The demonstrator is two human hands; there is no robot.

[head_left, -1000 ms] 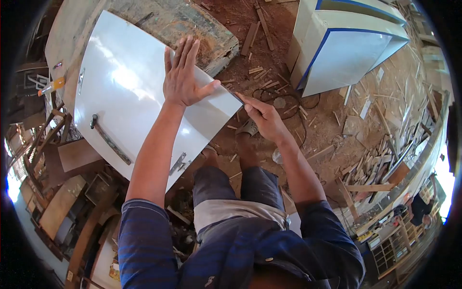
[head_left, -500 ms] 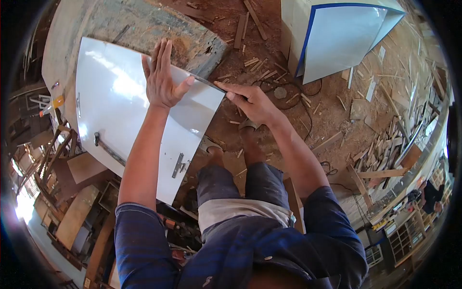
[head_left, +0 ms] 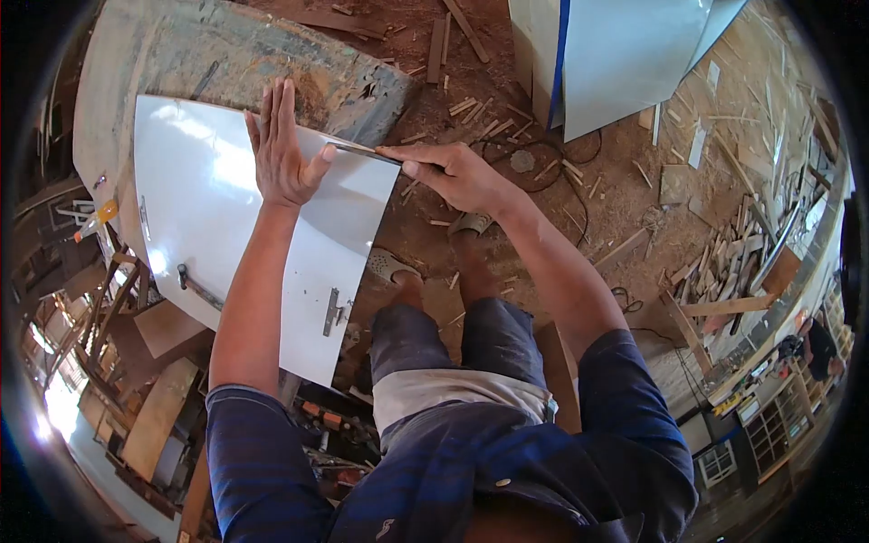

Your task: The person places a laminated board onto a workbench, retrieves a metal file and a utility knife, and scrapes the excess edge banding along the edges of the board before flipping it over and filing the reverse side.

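A person's left hand [head_left: 286, 176] lies open on a white panel [head_left: 335, 217] at left, over a worn tabletop [head_left: 272, 54]; near center, the right hand [head_left: 457, 178] grips a thin dark strip [head_left: 362, 153] at the panel's upper edge. A hammer [head_left: 185, 277] rests at lower left.

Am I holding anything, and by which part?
The right hand seems to grip a thin dark strip by its end, at a corner of the white panel; the left hand lies open.
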